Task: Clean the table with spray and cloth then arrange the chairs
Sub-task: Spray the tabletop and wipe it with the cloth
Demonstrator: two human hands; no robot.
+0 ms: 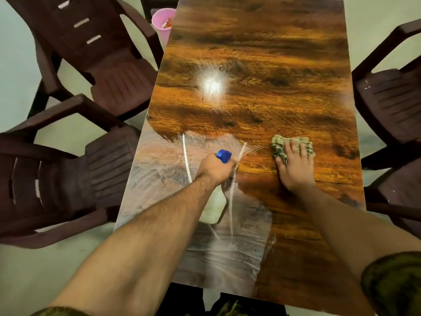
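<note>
Two dark brown plastic armchairs stand along the left side: the far left armchair [109, 71] is angled away from the table, and the near left armchair [68, 179] has its seat front close to the table edge. A pink bucket [162, 19] sits on the floor by the far left edge. The wood-grain table [273, 65] runs lengthwise away from the person, its long axis near to far. Its near left part carries a pale, smeared sheen, which I take for wet film, though some of it may be reflection.

The left hand [215, 167] is clenched round the neck of the spray bottle [215, 208], whose blue nozzle [224, 155] points toward the far right. Just to the right, apart from the bottle, the right hand [293, 166] lies flat with straight fingers pressing the checked cloth [279, 147] onto the tabletop.

The cloth sits right of the nozzle, at the border of the sheen, and the dull surface lies far and right of it. So the right hand is the nearer one for wiping, with strokes along the table's length.

The far right armchair [391, 106] and near right armchair [401, 197] flank the right edge, not yet arranged.
</note>
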